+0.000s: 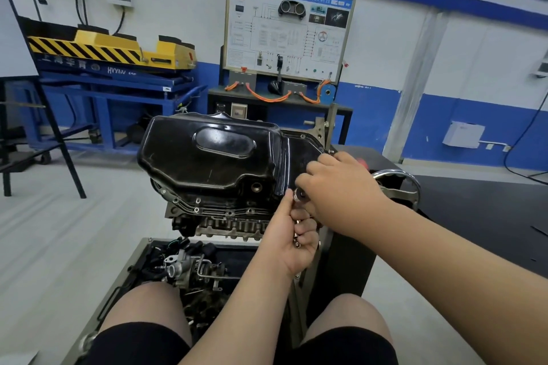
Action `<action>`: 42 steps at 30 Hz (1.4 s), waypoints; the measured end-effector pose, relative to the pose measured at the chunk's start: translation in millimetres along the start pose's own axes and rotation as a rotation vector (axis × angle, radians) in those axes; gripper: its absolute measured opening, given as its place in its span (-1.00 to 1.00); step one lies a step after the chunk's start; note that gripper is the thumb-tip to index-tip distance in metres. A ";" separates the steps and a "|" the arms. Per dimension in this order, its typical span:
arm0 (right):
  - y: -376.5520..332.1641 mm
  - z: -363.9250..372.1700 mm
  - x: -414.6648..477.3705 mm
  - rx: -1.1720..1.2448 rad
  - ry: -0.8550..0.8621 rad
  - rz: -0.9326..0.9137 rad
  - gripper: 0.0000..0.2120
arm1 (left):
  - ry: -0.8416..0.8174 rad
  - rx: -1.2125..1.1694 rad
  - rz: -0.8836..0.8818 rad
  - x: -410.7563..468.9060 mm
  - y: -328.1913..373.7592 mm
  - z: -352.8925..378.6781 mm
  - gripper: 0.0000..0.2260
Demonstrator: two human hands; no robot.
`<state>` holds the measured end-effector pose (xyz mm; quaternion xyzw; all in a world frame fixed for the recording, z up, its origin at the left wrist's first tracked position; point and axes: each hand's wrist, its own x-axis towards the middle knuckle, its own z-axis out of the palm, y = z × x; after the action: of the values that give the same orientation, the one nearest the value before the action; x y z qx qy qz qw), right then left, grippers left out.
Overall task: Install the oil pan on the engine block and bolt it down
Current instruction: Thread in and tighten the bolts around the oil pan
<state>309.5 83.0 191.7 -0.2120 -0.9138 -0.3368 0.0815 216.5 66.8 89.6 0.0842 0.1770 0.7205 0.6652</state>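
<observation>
A black oil pan [213, 157] sits sump-up on the inverted engine block [225, 225], its long axis running left to right across the view, its flange lying on the block's rim. Several flange holes along the near edge look empty. Both hands work at the pan's near right corner. The left hand [292, 241], palm turned up just below the flange, has its grip curled around a few loose bolts [297, 238]. The right hand [335, 184] reaches in from the right, fingers pinched on what looks like a single bolt [299, 195]. The nearest flange holes lie just left of that grip, so the right hand appears better placed to start the bolt.
</observation>
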 end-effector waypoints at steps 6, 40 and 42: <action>-11.0 4.8 2.0 0.147 -0.122 0.290 -0.54 | 0.015 0.019 -0.014 0.1 2.4 -0.9 -0.69; 3.5 10.3 4.2 0.155 0.085 0.072 -0.74 | 0.029 0.010 -0.035 0.2 9.0 -0.1 -0.64; 1.2 11.1 3.8 0.086 0.056 0.125 -0.75 | -0.001 0.017 -0.027 -0.2 9.2 -0.2 -0.63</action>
<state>306.5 92.3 185.1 -0.2555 -0.9097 -0.2974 0.1368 207.9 66.1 92.8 0.0876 0.1837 0.7099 0.6742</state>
